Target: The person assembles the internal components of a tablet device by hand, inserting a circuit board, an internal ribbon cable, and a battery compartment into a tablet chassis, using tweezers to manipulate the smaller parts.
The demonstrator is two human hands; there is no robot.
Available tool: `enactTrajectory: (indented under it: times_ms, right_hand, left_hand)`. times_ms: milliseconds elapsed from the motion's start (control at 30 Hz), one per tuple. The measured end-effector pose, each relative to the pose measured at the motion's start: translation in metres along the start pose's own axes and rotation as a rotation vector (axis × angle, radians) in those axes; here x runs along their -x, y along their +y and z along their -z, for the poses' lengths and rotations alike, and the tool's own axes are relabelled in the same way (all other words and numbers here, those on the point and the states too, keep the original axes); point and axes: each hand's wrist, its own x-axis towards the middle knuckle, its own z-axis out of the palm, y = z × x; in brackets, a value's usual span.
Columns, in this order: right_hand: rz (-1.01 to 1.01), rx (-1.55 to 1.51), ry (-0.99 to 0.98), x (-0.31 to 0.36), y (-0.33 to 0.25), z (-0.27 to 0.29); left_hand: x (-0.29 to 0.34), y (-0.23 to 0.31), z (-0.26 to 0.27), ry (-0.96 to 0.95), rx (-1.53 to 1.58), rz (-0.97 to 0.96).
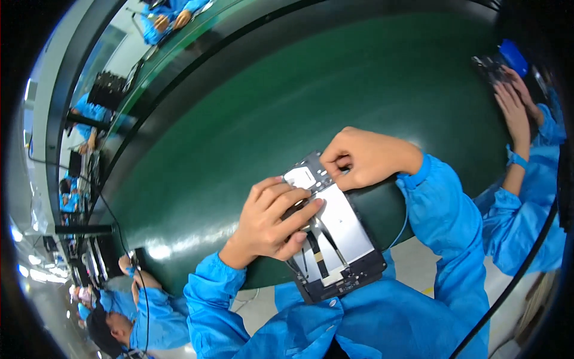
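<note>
In front of me lies an opened tablet-like electronic device [347,224], a flat slab with silver metal plates, black ends and dark ribbon cables. It sits slanted, its lower black end reaching over the table's near edge toward my body. My left hand [272,218] rests across its left side and middle, fingers spread over the surface and covering part of it. At the far right corner, my right hand [368,158] is closed, thumb and index finger pinched together against the device's edge. Whatever those fingertips hold, if anything, is hidden.
A green table [251,125] curves around the device. On the right, a co-worker's hands [511,102] handle a dark part beside a blue object [513,58]. Another person [137,311] sits at the lower left. A black cable [514,275] hangs at the lower right.
</note>
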Motion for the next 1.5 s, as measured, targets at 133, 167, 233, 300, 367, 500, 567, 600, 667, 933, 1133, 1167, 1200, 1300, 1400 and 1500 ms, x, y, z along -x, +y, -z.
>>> enactTrajectory:
  times_ms: [133, 167, 233, 300, 367, 500, 567, 600, 667, 933, 1133, 1167, 1200, 1300, 1400, 1500]
  right_hand:
    - [-0.012, -0.05, -0.006, 0.0, 0.0, -0.003]
    - [-0.014, -0.066, 0.001, 0.0, -0.002, -0.004]
    - [-0.017, -0.05, -0.006, -0.001, -0.002, -0.001]
    - [-0.018, -0.034, -0.021, -0.001, -0.001, -0.001]
    - [-0.016, -0.045, -0.009, -0.003, 0.003, -0.001]
    - [-0.028, -0.051, -0.011, -0.004, 0.003, -0.002]
    - [-0.03, -0.005, -0.005, 0.004, 0.001, 0.001]
    - [0.023, -0.018, -0.004, 0.001, 0.004, -0.001]
    - [0.094, -0.013, 0.004, -0.003, 0.015, -0.004]
    - [0.042, -0.068, 0.006, -0.005, 0.006, -0.006]
    - [0.013, -0.029, 0.023, -0.002, 0.004, -0.003]
    - [0.045, -0.042, 0.036, -0.005, 0.005, -0.005]
    - [0.078, -0.031, 0.04, -0.009, 0.008, -0.007]
    - [0.097, -0.079, 0.123, -0.009, 0.007, -0.01]
    - [0.189, -0.125, 0.237, -0.015, 0.01, -0.021]
    - [0.249, -0.01, 0.329, -0.02, 0.017, -0.033]
  left_hand:
    - [-0.002, 0.0, -0.007, -0.051, 0.094, 0.105]
    - [-0.002, 0.0, -0.006, -0.067, 0.082, 0.112]
    - [-0.004, 0.001, -0.004, -0.086, 0.077, 0.123]
    - [-0.009, 0.003, -0.001, -0.13, 0.063, 0.147]
    - [-0.008, 0.002, -0.003, -0.134, 0.066, 0.154]
    - [-0.009, 0.003, -0.002, -0.129, 0.104, 0.184]
    - [-0.015, 0.004, -0.005, -0.111, 0.124, 0.171]
    - [-0.015, 0.005, -0.005, -0.1, 0.133, 0.172]
    - [-0.012, 0.006, -0.011, -0.074, 0.131, 0.179]
    - [-0.007, 0.007, -0.014, -0.023, 0.187, 0.219]
    - [-0.014, 0.01, -0.011, -0.061, 0.19, 0.218]
    - [-0.014, 0.013, -0.01, -0.051, 0.211, 0.202]
    - [-0.013, 0.017, -0.01, -0.074, 0.143, 0.211]
    - [-0.012, 0.028, -0.012, -0.112, 0.056, 0.173]
    - [-0.01, 0.038, -0.016, -0.134, -0.084, 0.198]
    - [-0.004, 0.033, -0.022, -0.111, -0.068, 0.178]
